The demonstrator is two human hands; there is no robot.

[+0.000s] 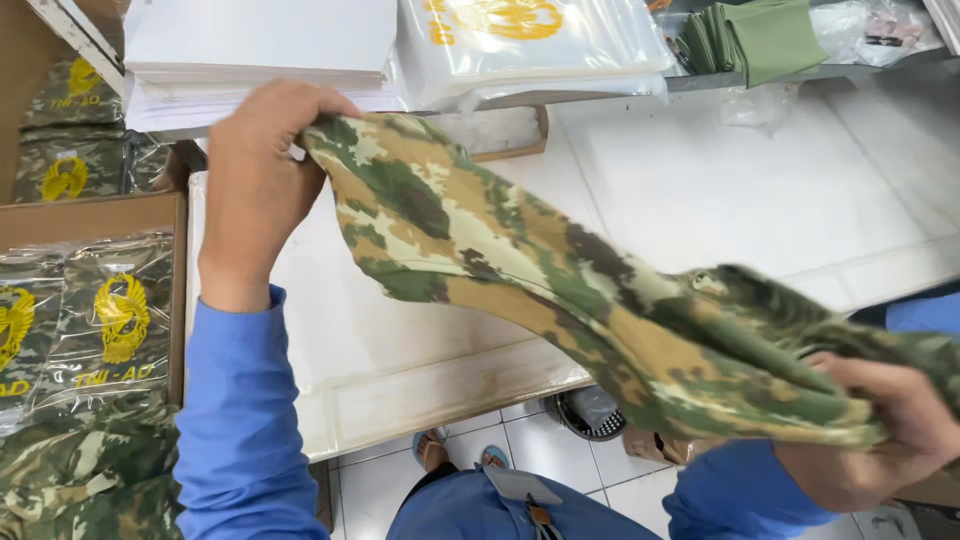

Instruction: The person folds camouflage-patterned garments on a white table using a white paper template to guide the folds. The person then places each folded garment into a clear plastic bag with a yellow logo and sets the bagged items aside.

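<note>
Two hands are gripping one camouflage cloth (pixel 560 290), which is being stretched taut between them above the white table (pixel 740 190). The left hand (pixel 262 185) is being held high, fingers curled shut over the cloth's upper corner, knuckles toward the camera. The right hand (pixel 880 435) is being held low at the frame's right edge, fingers closed around the bunched opposite end; the fingertips are partly hidden by folds. Blue sleeves (pixel 235 420) are being worn on both arms.

Outward from the left hand, a stack of white sheets (pixel 260 60) is lying at the table's far edge, just beside a clear bag with a yellow emblem (pixel 520 40). Folded green cloths (pixel 750 38) are sitting further right, near small clear packets (pixel 880 28).

At the left, a cardboard box (pixel 95 215) is holding clear-wrapped camouflage packs with a yellow bird-shaped emblem (pixel 105 320); more such packs (pixel 70 130) are lying behind it.

Open tabletop is showing under and right of the cloth. The table's near edge is running diagonally; below it, white floor tiles (pixel 540 450), a round dark basket (pixel 590 410) and a sandalled foot (pixel 432 450) are showing.
</note>
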